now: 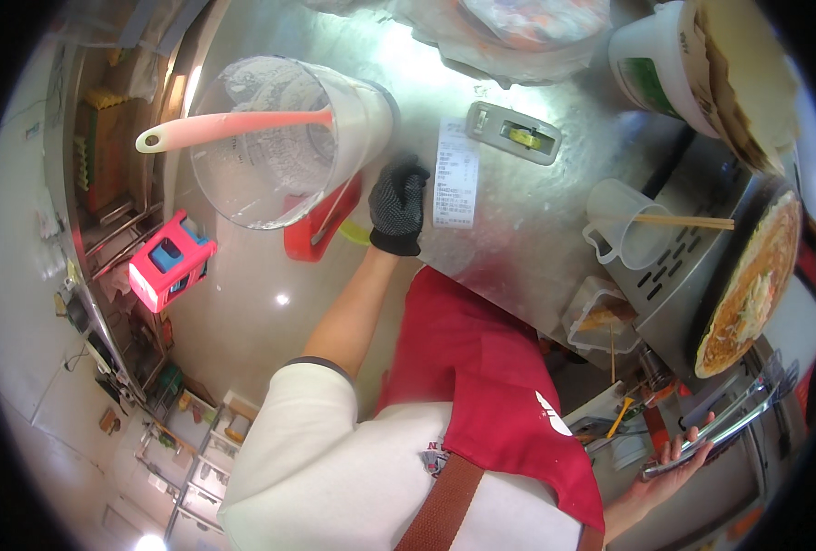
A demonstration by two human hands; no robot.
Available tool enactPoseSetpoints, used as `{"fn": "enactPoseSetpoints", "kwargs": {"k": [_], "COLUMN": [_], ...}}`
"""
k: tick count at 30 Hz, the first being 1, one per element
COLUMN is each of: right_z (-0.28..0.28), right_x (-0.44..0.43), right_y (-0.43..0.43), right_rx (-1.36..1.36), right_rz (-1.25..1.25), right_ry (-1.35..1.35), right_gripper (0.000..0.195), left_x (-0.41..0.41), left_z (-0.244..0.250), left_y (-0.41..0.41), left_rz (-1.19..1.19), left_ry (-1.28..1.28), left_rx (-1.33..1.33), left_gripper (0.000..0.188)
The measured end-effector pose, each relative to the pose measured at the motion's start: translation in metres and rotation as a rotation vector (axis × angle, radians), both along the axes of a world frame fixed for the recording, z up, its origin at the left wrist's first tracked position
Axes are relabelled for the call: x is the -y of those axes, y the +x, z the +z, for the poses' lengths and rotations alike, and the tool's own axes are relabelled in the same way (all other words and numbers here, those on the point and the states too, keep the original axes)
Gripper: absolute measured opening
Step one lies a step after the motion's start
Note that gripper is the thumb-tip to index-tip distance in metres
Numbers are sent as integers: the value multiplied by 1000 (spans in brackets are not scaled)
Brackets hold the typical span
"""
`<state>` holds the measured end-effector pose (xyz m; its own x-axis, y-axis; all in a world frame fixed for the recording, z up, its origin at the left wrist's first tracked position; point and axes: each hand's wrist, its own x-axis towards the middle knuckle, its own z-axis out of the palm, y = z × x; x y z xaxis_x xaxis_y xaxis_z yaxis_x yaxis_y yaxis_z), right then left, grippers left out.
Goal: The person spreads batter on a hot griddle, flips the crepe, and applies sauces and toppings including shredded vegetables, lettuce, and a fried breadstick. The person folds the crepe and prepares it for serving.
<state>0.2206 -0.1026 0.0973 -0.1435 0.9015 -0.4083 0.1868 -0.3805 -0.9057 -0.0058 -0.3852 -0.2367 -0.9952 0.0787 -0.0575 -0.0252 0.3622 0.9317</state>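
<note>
My left hand (pixel 398 205), in a black knit glove with pale dots, is curled at the edge of the metal counter (pixel 504 255), beside a printed paper slip (pixel 457 175); nothing shows in it. My bare right hand (pixel 680 454), low at the right, holds metal tongs (pixel 731 420). Above the tongs, a browned flatbread (pixel 752 289) with pale shreds on it lies on a dark round griddle (pixel 704 324). A large clear container (pixel 270 186) with whitish residue stands left of my gloved hand, a pink-handled utensil (pixel 235 129) across its mouth.
A grey holder (pixel 514 133) lies beside the slip. Near the griddle are a plastic jug (pixel 628 227) with chopsticks (pixel 690 221) and a clear tub (pixel 597 313). A white bucket (pixel 662 69) stands at upper right. Beyond the counter are a red object (pixel 301 234) and a pink stool (pixel 163 262).
</note>
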Motion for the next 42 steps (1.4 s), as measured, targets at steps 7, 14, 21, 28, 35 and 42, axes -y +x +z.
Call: {"fn": "enactPoseSetpoints", "kwargs": {"k": [7, 14, 21, 28, 35, 42], "right_z": [7, 18, 26, 29, 26, 58], "right_x": [3, -1, -11, -25, -94, -147], "right_y": [12, 41, 107, 231, 399, 564], "right_rx": [-23, -157, -267, -345, -368, 75], "right_rz": [-18, -33, -154, -331, -609, -606], "right_ry": [-17, -31, -34, 7, 216, 342], "right_gripper": [47, 47, 49, 44, 42, 40], "left_x": [-2, -17, -76, -183, -307, -419], "left_z": [10, 51, 138, 202, 230, 295], "left_y": [-2, 18, 94, 175, 316, 460], "left_rz": [-18, 211, -445, -1016, -961, -1306], "left_ry": [-101, 177, 168, 175, 325, 394], "left_rx": [-18, 121, 3, -246, -428, -543], "left_gripper": [13, 16, 8, 5, 15, 19]}}
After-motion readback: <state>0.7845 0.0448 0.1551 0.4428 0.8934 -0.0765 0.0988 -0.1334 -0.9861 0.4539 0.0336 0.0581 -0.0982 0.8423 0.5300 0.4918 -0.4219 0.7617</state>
